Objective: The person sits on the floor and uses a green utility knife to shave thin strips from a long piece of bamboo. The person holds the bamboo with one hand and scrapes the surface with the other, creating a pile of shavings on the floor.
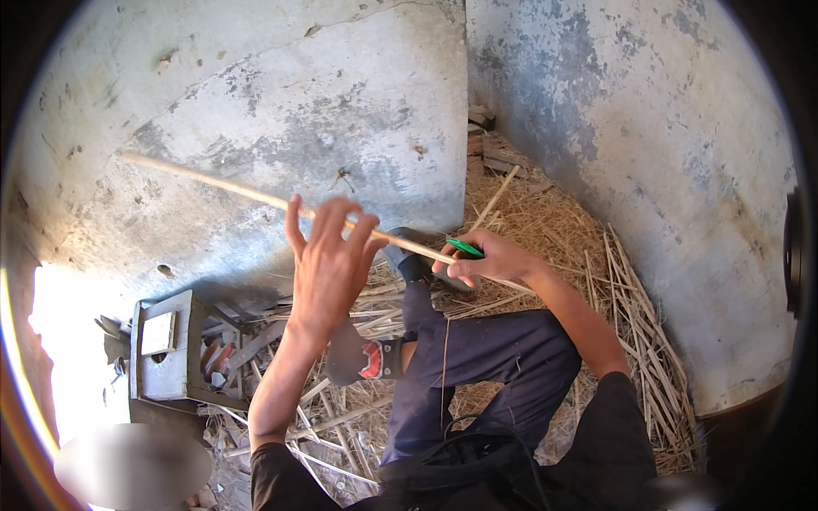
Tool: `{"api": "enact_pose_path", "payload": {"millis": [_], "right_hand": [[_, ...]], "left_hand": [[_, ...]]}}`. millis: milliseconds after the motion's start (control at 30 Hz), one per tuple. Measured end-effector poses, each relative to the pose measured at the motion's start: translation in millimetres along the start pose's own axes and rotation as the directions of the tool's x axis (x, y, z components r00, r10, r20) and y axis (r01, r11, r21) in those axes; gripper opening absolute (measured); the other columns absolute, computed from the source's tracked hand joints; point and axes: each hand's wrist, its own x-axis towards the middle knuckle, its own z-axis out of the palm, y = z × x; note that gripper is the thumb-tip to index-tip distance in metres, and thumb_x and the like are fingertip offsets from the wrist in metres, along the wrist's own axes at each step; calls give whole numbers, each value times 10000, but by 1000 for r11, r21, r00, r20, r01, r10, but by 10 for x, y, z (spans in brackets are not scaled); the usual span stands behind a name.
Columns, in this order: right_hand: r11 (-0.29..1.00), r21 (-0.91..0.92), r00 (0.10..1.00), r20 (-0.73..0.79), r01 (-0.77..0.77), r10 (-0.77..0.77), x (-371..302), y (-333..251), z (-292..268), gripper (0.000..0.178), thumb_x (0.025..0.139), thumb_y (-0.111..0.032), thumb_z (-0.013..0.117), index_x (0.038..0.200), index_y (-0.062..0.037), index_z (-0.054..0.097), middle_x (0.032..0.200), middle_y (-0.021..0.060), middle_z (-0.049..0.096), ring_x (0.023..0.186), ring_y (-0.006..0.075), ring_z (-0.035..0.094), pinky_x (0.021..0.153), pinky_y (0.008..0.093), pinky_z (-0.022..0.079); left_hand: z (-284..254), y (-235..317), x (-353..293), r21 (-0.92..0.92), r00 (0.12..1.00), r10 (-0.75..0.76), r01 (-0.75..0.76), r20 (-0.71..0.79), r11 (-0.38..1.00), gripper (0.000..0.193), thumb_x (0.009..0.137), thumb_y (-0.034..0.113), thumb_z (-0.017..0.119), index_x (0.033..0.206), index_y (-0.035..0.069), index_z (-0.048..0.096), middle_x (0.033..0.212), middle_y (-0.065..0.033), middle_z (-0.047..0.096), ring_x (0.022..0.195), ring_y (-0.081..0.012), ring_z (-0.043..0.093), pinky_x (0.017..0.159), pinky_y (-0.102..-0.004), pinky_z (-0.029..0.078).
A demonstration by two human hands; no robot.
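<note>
A long, thin, pale stick (213,180), like split cane or bamboo, slants across in front of me, its far end up to the left against the wall. The raised fingers of my left hand (328,260) are bent about its middle; they are slightly blurred. At the stick's lower right end, my right hand (494,257) pinches it. A small green object (464,248), perhaps a knife handle, also sits in that hand; no blade shows.
Straw and shavings (545,223) cover the ground, with many loose sticks (652,358) along the right wall (630,128). A grey wooden box (175,345) stands at left beside scraps. The front wall (341,94) is close. My bent legs (503,349) are below my hands.
</note>
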Motion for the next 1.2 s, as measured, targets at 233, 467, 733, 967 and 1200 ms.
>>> {"api": "enact_pose_path", "payload": {"millis": [233,467,733,967,1200], "right_hand": [[970,239,994,-109,52,-26,30,71,69,342,1017,-277,782,1222,-3,776,731,-13,660,662,75,626,620,271,473],[955,293,996,-79,51,-29,103,77,247,310,1011,-218,796,1225,1,747,795,10,675,672,103,675,633,276,520],[931,218,943,-222,294,-246,161,159,262,383,1063,-300,738,1324,-21,718,1011,61,790,888,125,709,837,311,535],[903,98,794,-523,418,-310,74,318,-79,413,1147,-382,586,1368,-53,704,935,77,758,475,-5,339,461,192,280],[862,101,704,-628,497,-332,-51,91,-203,577,1160,-455,526,1536,-21,575,989,98,733,451,10,349,440,200,299]], "left_hand": [[256,-389,59,-482,824,-432,228,-368,846,641,973,241,841,1432,-6,469,1454,-212,506,1358,-372,510,1166,-509,398],[409,-277,331,-973,938,-307,204,163,108,477,1161,366,550,1462,-3,546,1352,-162,695,1282,-261,648,1088,-466,530],[201,-169,631,-994,869,-490,100,65,45,276,1201,238,449,1324,32,584,793,27,497,677,-94,605,626,-295,585],[-438,-378,520,-927,940,-324,209,103,311,344,1208,243,412,1416,25,579,720,79,392,501,-33,386,440,-209,347],[-223,-40,-341,-789,820,-51,564,570,243,363,1198,291,430,1361,15,599,672,74,477,467,-59,480,422,-228,390]]}}
